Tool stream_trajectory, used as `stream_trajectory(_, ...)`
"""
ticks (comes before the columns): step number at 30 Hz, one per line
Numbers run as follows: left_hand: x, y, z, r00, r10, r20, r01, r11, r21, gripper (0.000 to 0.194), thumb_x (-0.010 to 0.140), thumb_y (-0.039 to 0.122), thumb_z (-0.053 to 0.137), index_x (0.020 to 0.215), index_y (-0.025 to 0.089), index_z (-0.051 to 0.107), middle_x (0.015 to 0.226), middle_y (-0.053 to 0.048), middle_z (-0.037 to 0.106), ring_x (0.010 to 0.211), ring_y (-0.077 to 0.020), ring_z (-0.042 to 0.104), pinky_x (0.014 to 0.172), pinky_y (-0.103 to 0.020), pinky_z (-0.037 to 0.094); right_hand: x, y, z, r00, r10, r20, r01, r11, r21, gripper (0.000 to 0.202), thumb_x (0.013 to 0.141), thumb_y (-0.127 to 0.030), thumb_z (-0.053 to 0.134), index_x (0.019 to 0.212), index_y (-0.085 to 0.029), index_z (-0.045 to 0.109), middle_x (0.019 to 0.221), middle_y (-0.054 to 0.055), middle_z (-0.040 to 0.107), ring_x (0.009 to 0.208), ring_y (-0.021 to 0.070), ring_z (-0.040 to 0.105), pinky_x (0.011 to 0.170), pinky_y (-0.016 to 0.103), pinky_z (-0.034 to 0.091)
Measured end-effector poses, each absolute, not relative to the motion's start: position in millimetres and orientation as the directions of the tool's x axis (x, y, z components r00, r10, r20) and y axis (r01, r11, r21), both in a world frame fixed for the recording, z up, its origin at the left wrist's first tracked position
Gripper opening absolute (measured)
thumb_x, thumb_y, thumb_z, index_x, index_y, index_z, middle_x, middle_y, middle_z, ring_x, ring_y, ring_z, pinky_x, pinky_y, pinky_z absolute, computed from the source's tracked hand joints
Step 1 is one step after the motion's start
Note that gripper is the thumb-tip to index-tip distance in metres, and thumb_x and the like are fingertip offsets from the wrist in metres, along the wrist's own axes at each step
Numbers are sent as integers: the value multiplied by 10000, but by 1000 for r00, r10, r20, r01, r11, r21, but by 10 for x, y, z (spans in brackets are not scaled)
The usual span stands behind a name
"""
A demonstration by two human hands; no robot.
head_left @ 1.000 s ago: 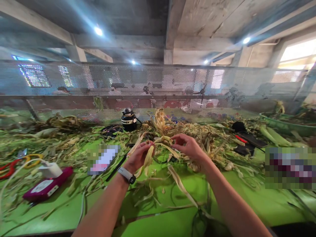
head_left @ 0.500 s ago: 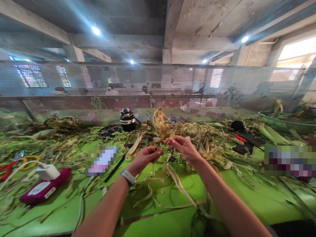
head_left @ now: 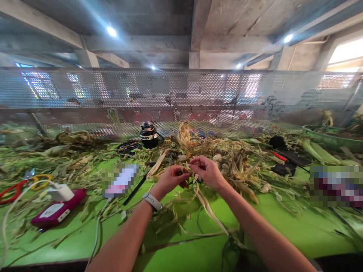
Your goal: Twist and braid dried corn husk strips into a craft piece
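Note:
Above the green tabletop my left hand (head_left: 169, 181), with a pale watch band at the wrist, pinches thin, pale plant strips that look like dried corn husk. Close against it, my right hand (head_left: 209, 173) has its fingers bent and pressed together on the same husk strips (head_left: 186, 166). The fingertips nearly meet, and they partly cover what lies between them. A long twisted husk strip (head_left: 209, 211) hangs or lies below the hands. Just behind them stands an upright tuft of dried husk (head_left: 184, 136), amid a heap of loose husks (head_left: 235, 158).
A black jar (head_left: 148, 136) stands behind the husks. To the left are a blurred phone (head_left: 121, 180), a black stick (head_left: 135, 190), a magenta power strip (head_left: 58, 211) with a white charger, and scissors (head_left: 25, 185). A green basket (head_left: 334, 139) sits right. A perforated screen (head_left: 170, 90) closes the back.
My left hand has turned and moved slightly right, nearer my right hand. The tan husk end that stuck up from my right fingers no longer shows. The view has shifted a little.

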State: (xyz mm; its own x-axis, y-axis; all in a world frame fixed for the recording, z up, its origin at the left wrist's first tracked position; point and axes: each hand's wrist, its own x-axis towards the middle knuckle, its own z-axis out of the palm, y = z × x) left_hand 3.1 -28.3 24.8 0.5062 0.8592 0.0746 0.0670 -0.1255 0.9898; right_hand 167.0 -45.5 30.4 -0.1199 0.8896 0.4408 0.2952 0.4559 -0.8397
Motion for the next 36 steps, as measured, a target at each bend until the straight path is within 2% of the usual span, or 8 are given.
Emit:
stream_trajectory(3, 30, -264, 224, 495, 865, 77, 52, -118, 992, 396, 612, 497, 714, 690, 125, 602, 532, 10, 610, 469, -104, 575, 508, -224, 462, 1637, -470, 275, -122, 882, 455, 321, 469, -823, 173, 768, -349, 589, 791, -179, 617, 606, -22, 580, 547, 105, 498, 536, 220, 386)
stream_trajectory(8, 12, -229, 202, 473, 877, 86, 8, -103, 995, 424, 581, 501, 736, 717, 123, 602, 547, 15, 614, 477, -107, 583, 519, -227, 472, 1617, -498, 275, -108, 882, 459, 361, 464, -809, 287, 771, -386, 602, 969, -179, 587, 583, -42, 558, 494, 102, 481, 499, 217, 370)
stream_trajectory(15, 0, -232, 217, 460, 884, 89, -5, -98, 995, 442, 558, 513, 743, 686, 122, 585, 552, 12, 611, 491, -117, 598, 524, -232, 481, 1536, -573, 256, -170, 741, 650, 561, 615, -554, 144, 829, -286, 550, 837, -199, 664, 715, 12, 637, 645, 128, 555, 629, 224, 415)
stream_trajectory(20, 9, -228, 225, 444, 893, 67, 9, -79, 997, 408, 554, 481, 754, 652, 126, 580, 541, 14, 612, 502, -117, 604, 528, -223, 478, 1530, -592, 260, -179, 731, 658, 609, 608, -510, 135, 819, -235, 539, 798, -198, 667, 683, 9, 635, 612, 122, 544, 610, 216, 404)
stream_trajectory(23, 10, -215, 206, 440, 896, 66, 54, -100, 994, 368, 569, 447, 752, 648, 130, 585, 524, 10, 620, 503, -125, 612, 528, -227, 485, 1557, -580, 268, -206, 755, 623, 630, 589, -506, 123, 796, -209, 544, 774, -195, 664, 647, -3, 622, 582, 112, 525, 593, 211, 386)
stream_trajectory(29, 2, -211, 177, 471, 867, 165, 125, -251, 960, 313, 626, 425, 712, 593, 139, 589, 525, -11, 650, 496, -124, 610, 518, -219, 489, 1607, -550, 302, -248, 811, 530, 611, 555, -564, 98, 767, -193, 563, 726, -170, 649, 613, -12, 609, 556, 100, 507, 558, 202, 364)
stream_trajectory(36, 4, -226, 207, 476, 871, 119, 35, -154, 987, 350, 556, 438, 760, 629, 136, 597, 532, -3, 656, 496, -133, 619, 531, -237, 504, 1567, -567, 322, -208, 842, 498, 518, 527, -674, 105, 807, -264, 546, 797, -171, 595, 658, -10, 613, 595, 111, 531, 595, 214, 394)
